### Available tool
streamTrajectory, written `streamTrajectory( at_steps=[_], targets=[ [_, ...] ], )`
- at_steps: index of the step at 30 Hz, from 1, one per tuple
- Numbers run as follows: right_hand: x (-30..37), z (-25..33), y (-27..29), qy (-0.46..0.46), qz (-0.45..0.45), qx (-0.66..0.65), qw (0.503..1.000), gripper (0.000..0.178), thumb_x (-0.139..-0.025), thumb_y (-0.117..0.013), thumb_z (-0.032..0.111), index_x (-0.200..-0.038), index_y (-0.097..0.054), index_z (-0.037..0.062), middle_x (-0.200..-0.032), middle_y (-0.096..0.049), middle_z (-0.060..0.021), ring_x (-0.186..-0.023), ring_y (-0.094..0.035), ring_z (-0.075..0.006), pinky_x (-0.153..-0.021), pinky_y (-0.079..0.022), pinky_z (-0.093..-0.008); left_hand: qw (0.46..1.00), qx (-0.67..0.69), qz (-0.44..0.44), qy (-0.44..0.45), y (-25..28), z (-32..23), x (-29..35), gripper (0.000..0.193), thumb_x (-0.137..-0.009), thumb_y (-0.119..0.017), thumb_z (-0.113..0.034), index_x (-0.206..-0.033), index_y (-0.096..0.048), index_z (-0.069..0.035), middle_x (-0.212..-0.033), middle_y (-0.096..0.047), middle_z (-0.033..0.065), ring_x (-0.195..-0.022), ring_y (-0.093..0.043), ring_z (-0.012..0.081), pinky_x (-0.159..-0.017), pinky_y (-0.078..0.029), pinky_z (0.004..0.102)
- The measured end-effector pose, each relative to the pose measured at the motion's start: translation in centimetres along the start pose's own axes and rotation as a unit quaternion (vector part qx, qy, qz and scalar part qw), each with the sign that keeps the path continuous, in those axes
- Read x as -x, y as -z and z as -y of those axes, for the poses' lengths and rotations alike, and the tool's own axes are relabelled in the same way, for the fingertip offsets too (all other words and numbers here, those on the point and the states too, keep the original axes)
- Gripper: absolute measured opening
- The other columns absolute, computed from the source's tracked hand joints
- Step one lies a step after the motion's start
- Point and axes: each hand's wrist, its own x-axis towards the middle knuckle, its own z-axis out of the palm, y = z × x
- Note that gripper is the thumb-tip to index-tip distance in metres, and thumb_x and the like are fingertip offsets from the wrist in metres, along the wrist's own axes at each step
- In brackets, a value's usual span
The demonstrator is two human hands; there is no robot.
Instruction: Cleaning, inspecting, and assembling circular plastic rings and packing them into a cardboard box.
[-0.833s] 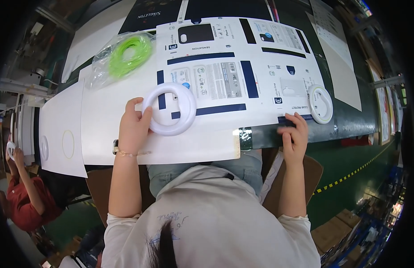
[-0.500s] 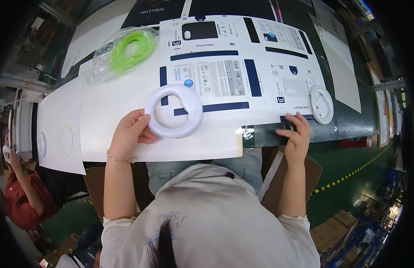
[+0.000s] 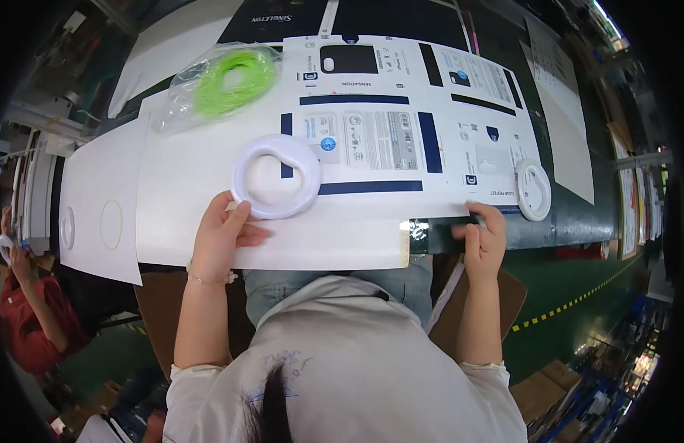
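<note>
My left hand (image 3: 225, 232) pinches the lower left edge of a glossy white plastic ring (image 3: 311, 176) between thumb and fingers. The ring is over the printed sheet (image 3: 364, 203), partly covering its dark blue bars. Its hole looks uneven on the inside. My right hand (image 3: 485, 240) is by the table's near edge, thumb and index finger apart, with no object visible in it. Beyond it, at the right, another white ring (image 3: 546, 193) with a thin yellow-green line lies on the sheet's edge.
A clear plastic bag (image 3: 181, 92) holds a bundle of bright green loops (image 3: 216, 85) at the back left. One thin loop (image 3: 102, 225) and a white ring (image 3: 67, 229) lie on the left paper. A co-worker in a red sleeve (image 3: 43, 325) sits far left.
The ring in my left hand has shifted slightly left across the sheet. My right hand has lowered a little, and its fingers have drawn in somewhat. The view has shifted slightly.
</note>
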Motion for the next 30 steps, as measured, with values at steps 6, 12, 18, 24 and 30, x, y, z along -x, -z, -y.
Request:
streamTrajectory(
  at_steps=[6, 12, 18, 24, 30],
  targets=[
    [0.0, -1.4, -0.4, -0.006, 0.027, -0.071, 0.997, 0.016, -0.079, -0.051, -0.001, -0.065, -0.058, 0.0048, -0.105, -0.065, -0.0177, -0.105, -0.057, -0.0309, -0.090, -0.043, -0.0356, 0.944, -0.326, 0.041, -0.043, 2.8, -2.3, 0.3, 0.027, -0.095, -0.057, -0.026, -0.100, -0.062, 0.000, -0.068, -0.065, 0.0094, -0.057, -0.061, 0.0184, -0.055, -0.047, 0.0313],
    [-1.6, 1.0, -1.6, 0.058, 0.027, 0.001, 0.998, 0.013, -0.076, -0.065, 0.014, -0.069, -0.064, 0.0028, -0.108, -0.067, -0.0131, -0.104, -0.057, -0.0328, -0.093, -0.042, -0.0435, 0.764, -0.459, -0.075, -0.447, -0.4, -11.6, -9.4, 0.022, -0.092, -0.056, -0.022, -0.088, -0.067, -0.003, -0.077, -0.063, 0.0232, -0.075, -0.064, 0.0369, -0.066, -0.049, 0.0461],
    [-1.4, 0.6, -3.0, 0.016, -0.035, 0.105, 0.994, 0.028, -0.069, -0.063, -0.006, -0.092, -0.070, 0.0079, -0.120, -0.060, -0.0141, -0.108, -0.055, -0.0345, -0.093, -0.043, -0.0412, 0.674, -0.715, -0.008, -0.188, -0.9, -16.4, -21.7, 0.028, -0.075, -0.072, -0.026, -0.083, -0.071, 0.001, -0.083, -0.070, 0.0201, -0.078, -0.069, 0.0313, -0.075, -0.053, 0.0428],
    [-1.2, 0.1, -2.9, -0.004, -0.072, 0.029, 0.997, 0.032, -0.068, -0.063, -0.004, -0.097, -0.065, 0.0107, -0.111, -0.063, -0.0099, -0.101, -0.059, -0.0330, -0.086, -0.047, -0.0421, 0.656, -0.718, 0.023, -0.234, -1.7, -15.4, -21.9, 0.025, -0.074, -0.073, -0.022, -0.078, -0.065, 0.001, -0.079, -0.064, 0.0179, -0.075, -0.063, 0.0327, -0.069, -0.049, 0.0409],
    [-1.0, 0.2, -2.4, -0.009, -0.077, -0.014, 0.997, 0.028, -0.069, -0.066, 0.001, -0.094, -0.066, 0.0131, -0.110, -0.063, -0.0058, -0.104, -0.058, -0.0307, -0.087, -0.046, -0.0405, 0.621, -0.717, 0.036, -0.315, 4.0, -13.6, -27.1, 0.018, -0.075, -0.066, -0.014, -0.079, -0.061, 0.003, -0.076, -0.063, 0.0202, -0.070, -0.061, 0.0352, -0.065, -0.048, 0.0415]
  ],
)
